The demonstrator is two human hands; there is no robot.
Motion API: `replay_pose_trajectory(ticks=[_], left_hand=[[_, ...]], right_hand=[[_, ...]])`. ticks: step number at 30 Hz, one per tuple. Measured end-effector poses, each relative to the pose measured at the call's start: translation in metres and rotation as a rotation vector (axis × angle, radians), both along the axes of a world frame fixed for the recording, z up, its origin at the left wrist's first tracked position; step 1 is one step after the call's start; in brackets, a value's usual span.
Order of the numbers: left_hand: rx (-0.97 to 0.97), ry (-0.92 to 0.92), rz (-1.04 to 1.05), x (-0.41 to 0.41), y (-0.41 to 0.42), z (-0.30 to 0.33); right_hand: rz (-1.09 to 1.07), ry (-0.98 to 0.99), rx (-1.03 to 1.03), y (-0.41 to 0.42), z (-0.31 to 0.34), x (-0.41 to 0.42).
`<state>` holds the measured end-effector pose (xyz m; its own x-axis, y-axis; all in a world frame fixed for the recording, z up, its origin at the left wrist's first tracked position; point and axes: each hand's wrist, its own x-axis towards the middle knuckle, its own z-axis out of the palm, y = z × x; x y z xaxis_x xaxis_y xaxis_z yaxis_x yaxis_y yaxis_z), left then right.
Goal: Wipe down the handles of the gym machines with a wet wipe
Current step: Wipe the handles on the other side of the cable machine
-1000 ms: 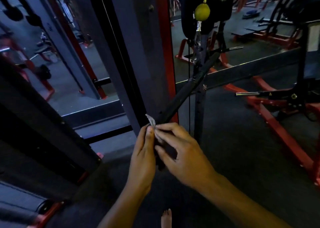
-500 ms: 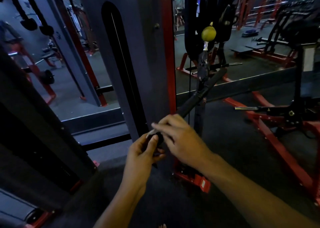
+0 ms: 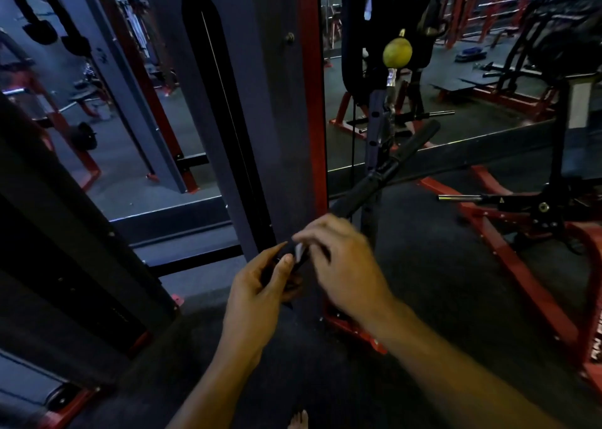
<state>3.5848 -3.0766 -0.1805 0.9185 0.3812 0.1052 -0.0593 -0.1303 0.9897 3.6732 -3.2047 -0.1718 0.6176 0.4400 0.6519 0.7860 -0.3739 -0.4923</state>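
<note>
The left hand (image 3: 260,285) grips the near end of a black bar handle (image 3: 384,181), its fingers curled round it. The right hand (image 3: 345,265) is closed over the bar just beyond, pressing a white wet wipe (image 3: 299,252) against the grip; only a small corner of the wipe shows between the two hands. The handle slants up and away toward a yellow ball (image 3: 397,51) on the cable machine's red-edged column (image 3: 311,102).

No legible text or numbers; only a small warning triangle sticker (image 3: 501,200) on the red machine.
</note>
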Motion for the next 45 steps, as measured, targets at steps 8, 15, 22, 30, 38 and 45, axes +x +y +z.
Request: replay_pose_trajectory(ticks=[8, 15, 22, 30, 38, 45], left_hand=[[0.051, -0.013, -0.021, 0.0, -0.004, 0.003], [0.046, -0.003, -0.023, 0.001, -0.009, -0.001], [-0.02, 0.007, -0.051, -0.003, -0.006, 0.001], [-0.145, 0.014, -0.065, 0.0, -0.009, 0.011], [0.037, 0.034, -0.131, -0.006, -0.014, 0.008], [0.273, -0.041, -0.03, 0.001, -0.018, 0.011]], right_hand=[[0.021, -0.286, -0.161, -0.022, -0.005, 0.035], [-0.089, -0.06, 0.025, -0.015, -0.001, 0.034], [0.06, -0.181, -0.025, -0.025, -0.011, 0.013], [0.02, -0.007, 0.232, -0.013, -0.007, -0.019], [-0.013, 0.0, 0.269, -0.039, -0.022, -0.012], [0.018, -0.102, 0.226, -0.041, -0.017, -0.007]])
